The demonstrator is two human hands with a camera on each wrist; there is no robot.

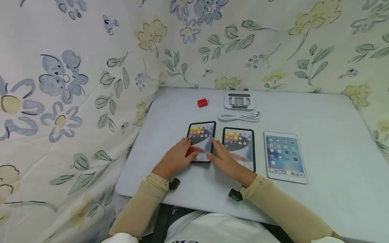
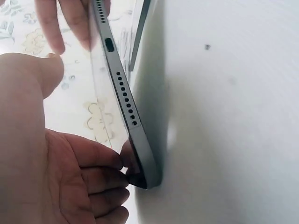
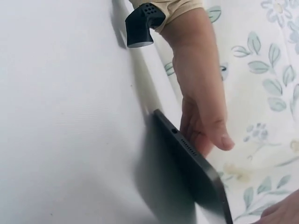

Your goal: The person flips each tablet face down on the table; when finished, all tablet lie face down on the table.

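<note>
A dark-framed tablet (image 1: 200, 141) with its screen lit is between both hands, near the table's front left. My left hand (image 1: 176, 157) holds its left edge, thumb over the lower screen; in the left wrist view the fingers (image 2: 105, 186) curl at the edge, beside a bottom side with port and speaker holes. My right hand (image 1: 229, 163) grips the right edge, its thumb near the lower right corner. Seen from the right wrist, the tablet's underside (image 3: 187, 172) shows with shadow below, so it looks slightly raised. The right hand's wrist overlaps a second dark-framed tablet (image 1: 240, 145).
A white-framed tablet (image 1: 285, 157) lies to the right. Behind the tablets are a coiled white cable (image 1: 239, 116), a white-and-grey stand (image 1: 239, 101) and a red plug adapter (image 1: 202, 103). Floral cloth (image 1: 121, 67) hangs along the table's left and back edges.
</note>
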